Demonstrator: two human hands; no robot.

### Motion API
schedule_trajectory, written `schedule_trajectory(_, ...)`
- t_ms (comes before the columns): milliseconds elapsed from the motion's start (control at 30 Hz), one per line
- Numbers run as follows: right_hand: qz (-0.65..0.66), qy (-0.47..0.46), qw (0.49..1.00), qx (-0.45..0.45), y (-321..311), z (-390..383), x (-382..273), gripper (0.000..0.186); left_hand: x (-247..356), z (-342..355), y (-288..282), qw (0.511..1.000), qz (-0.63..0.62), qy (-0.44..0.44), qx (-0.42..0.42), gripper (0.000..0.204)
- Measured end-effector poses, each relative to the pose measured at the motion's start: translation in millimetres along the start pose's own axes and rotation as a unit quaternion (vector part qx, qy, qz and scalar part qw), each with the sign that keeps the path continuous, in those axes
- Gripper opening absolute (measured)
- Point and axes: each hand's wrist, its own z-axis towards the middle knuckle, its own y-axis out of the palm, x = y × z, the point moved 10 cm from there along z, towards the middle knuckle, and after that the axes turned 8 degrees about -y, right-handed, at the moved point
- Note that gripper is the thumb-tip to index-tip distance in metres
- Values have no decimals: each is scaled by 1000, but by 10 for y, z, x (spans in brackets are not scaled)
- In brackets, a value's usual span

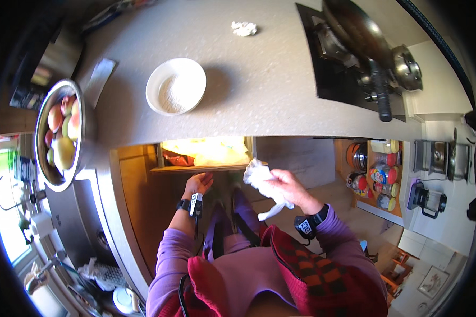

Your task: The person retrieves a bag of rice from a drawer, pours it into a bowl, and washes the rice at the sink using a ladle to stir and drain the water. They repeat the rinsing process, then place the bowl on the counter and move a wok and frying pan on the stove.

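Head view: hidden and unclear parts.
Left hand: contact with drawer cannot be told. Right hand: some fingers hidden at crumpled white wad. Drawer's rear: under countertop; contents glare-washed. Frying pan: cut by top edge.

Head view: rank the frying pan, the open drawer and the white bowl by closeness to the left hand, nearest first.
1. Open drawer: its front edge is just ahead of the left hand.
2. White bowl: farther forward and slightly left, on the counter.
3. Frying pan: farthest, forward right, at the hob.
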Motion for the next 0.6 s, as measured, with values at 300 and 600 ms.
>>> schedule_trajectory(300,32,-72,995,-58,102,-433,-1128,22,565,-187,542,984,155,58,-64,51)
schedule_trajectory(600,-367,-384,846,41,-159,-558,-2663,25,257,-1242,915,956,262,33,-127,38)
